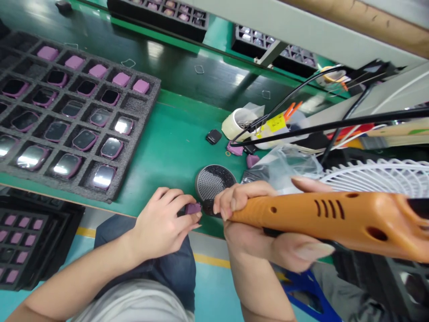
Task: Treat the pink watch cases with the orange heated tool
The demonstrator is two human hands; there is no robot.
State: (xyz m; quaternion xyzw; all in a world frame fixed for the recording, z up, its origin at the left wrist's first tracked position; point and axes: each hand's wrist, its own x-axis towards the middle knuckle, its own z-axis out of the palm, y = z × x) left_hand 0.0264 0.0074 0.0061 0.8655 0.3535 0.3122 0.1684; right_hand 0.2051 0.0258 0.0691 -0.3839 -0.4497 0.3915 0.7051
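My left hand (164, 221) is closed on a small purple watch case (193, 208), pinched between thumb and fingers at the table's front edge. My right hand (250, 219) wraps around an orange power tool that looks like an electric screwdriver (301, 212). Its body reaches toward the right side of the view, and its front end points left at the watch case. Fingers partly hide that end. Just beyond both hands sits a round dish (216, 179) with a perforated surface and tiny dark pieces on one side.
A grey foam tray (136, 147) of purple-framed watches lies at the left. Behind the dish are a black watch part (213, 137), purple cases (235, 148), a white cup (234, 125) and plastic bags (284, 163). A white fan guard (385, 176) and black cables (335, 127) occupy the right.
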